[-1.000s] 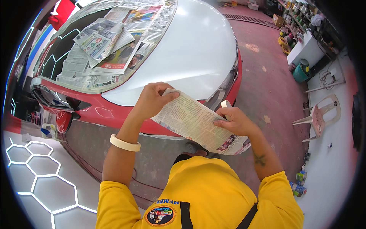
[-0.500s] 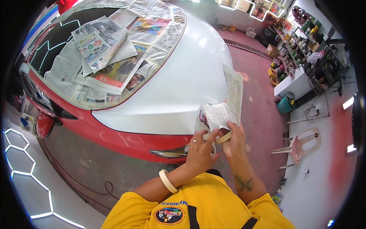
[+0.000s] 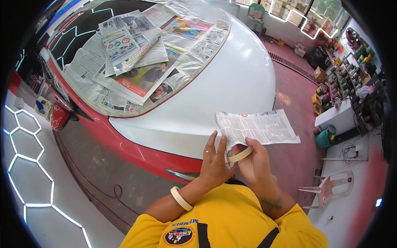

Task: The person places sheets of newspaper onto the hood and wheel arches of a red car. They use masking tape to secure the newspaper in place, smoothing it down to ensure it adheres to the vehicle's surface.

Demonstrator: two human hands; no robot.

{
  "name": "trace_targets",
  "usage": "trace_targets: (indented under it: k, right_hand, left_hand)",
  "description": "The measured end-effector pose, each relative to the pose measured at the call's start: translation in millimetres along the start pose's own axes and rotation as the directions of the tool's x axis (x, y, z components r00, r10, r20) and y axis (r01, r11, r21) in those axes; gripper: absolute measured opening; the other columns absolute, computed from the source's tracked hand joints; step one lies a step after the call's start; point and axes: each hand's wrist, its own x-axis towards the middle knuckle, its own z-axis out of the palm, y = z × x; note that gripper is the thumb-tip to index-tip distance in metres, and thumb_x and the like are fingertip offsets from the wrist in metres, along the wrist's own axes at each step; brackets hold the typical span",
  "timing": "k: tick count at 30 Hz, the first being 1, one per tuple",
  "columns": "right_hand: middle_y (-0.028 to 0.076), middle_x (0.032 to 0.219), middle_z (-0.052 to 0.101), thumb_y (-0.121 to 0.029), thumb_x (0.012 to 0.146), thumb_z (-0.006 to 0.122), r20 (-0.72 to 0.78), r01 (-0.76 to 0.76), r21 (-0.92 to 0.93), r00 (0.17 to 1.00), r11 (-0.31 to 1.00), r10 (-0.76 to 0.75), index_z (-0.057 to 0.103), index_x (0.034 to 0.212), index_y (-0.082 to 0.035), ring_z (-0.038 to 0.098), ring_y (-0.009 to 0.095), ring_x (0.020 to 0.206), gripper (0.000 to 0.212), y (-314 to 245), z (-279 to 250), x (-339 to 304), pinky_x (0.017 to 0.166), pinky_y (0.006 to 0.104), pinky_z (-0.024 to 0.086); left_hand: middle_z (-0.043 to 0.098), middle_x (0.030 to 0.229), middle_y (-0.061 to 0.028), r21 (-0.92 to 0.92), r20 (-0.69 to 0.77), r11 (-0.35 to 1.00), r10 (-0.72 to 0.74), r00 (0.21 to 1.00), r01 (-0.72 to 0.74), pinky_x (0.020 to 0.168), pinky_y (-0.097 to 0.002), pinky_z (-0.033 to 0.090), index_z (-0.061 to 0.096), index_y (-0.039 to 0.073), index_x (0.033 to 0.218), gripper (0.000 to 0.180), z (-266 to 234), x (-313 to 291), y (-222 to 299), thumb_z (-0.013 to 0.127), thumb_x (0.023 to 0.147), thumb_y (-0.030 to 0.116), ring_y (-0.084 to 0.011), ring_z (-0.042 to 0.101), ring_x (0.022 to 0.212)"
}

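A cut piece of newspaper (image 3: 257, 127) is held up in front of me, over the near corner of the car's pale silver-white hood (image 3: 178, 120). My right hand (image 3: 257, 162) is closed, its thumb on the paper's lower edge and its fingers around a roll of masking tape (image 3: 240, 155). My left hand (image 3: 214, 162) pinches at the paper's lower left corner, beside the roll; its thumb points toward the right hand, and the exact grip there is partly hidden. Another masking tape roll (image 3: 181, 199) is worn around my left wrist like a bracelet.
Newspaper sheets (image 3: 136, 78) cover the windshield area. Red fender (image 3: 153, 155) and headlight (image 3: 182, 174) lie just ahead. To the right are a plastic chair (image 3: 328, 188), a teal bucket (image 3: 325, 137) and a shelf of cans (image 3: 345, 78). A hose (image 3: 118, 192) lies on the floor at left.
The newspaper piece has swung from upright and folded to a flatter spread toward the right. Both hands stay close together at its lower edge. The view has shifted slightly left.
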Motion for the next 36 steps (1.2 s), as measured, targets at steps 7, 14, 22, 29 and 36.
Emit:
trace_targets:
  k: [7,14,22,29,36]
  right_hand:
    - [0.014,0.144,0.06,-0.013,0.099,0.072,0.075,0.181,-0.252,0.983,0.951,-0.167,0.042,0.159,-0.01,0.065,0.025,0.12,0.067,-87.4,-23.2,62.1,0.094,0.0404,0.056]
    - [0.019,0.17,0.032,-0.046,0.059,0.105,0.651,0.643,-0.718,0.756,-0.266,0.069,0.062,0.15,-0.023,0.041,0.038,0.147,0.103,-164.3,-114.2,167.1,0.105,0.048,0.052]
    - [0.019,0.161,0.046,-0.04,0.093,0.08,0.581,0.692,-0.631,0.721,-0.35,0.377,0.08,0.119,-0.018,0.034,0.042,0.153,0.034,-113.3,-109.2,248.2,0.112,0.0547,0.049]
    - [0.02,0.136,0.064,-0.024,0.096,0.075,0.719,0.739,-0.483,0.641,-0.469,0.269,0.078,0.1,-0.007,0.055,0.038,0.134,0.018,-85.3,-97.8,284.0,0.099,0.0517,0.054]
    - [0.017,0.118,0.067,-0.021,0.093,0.078,0.698,0.652,-0.53,0.698,-0.542,0.157,0.074,0.117,-0.01,0.062,0.037,0.119,0.027,-81.2,-89.6,289.7,0.092,0.0494,0.053]
  left_hand:
    - [0.075,0.109,-0.0251,0.127,0.394,0.97,-0.242,0.886,0.209,0.09,-0.0478,0.058,0.057,0.007,0.152,0.068,-15.6,66.5,-8.5,0.067,0.087,-0.008,-0.0445,0.071,0.102]
    - [0.078,0.112,-0.0188,0.419,0.74,0.882,-0.469,0.482,0.216,0.087,-0.0493,0.058,0.075,0.012,0.133,0.048,-39.9,124.2,-25.9,0.065,0.09,-0.006,-0.0396,0.074,0.099]
    - [0.077,0.117,-0.0201,0.649,0.667,0.748,-0.647,0.37,0.139,0.093,-0.0487,0.057,0.071,0.016,0.138,0.049,-13.6,160.8,-86.0,0.065,0.093,-0.002,-0.0405,0.072,0.107]
    - [0.066,0.134,-0.0187,0.872,0.339,0.43,-0.19,0.922,-0.232,0.113,-0.0523,0.041,0.065,0.017,0.144,0.053,1.4,144.6,-97.6,0.069,0.093,0.006,-0.0386,0.057,0.136]
    - [0.015,0.18,-0.0237,0.803,0.218,0.571,-0.548,0.807,0.171,0.123,-0.0788,0.01,0.037,0.029,0.171,0.078,101.0,42.3,-97.9,0.064,0.103,0.056,-0.0517,0.006,0.165]
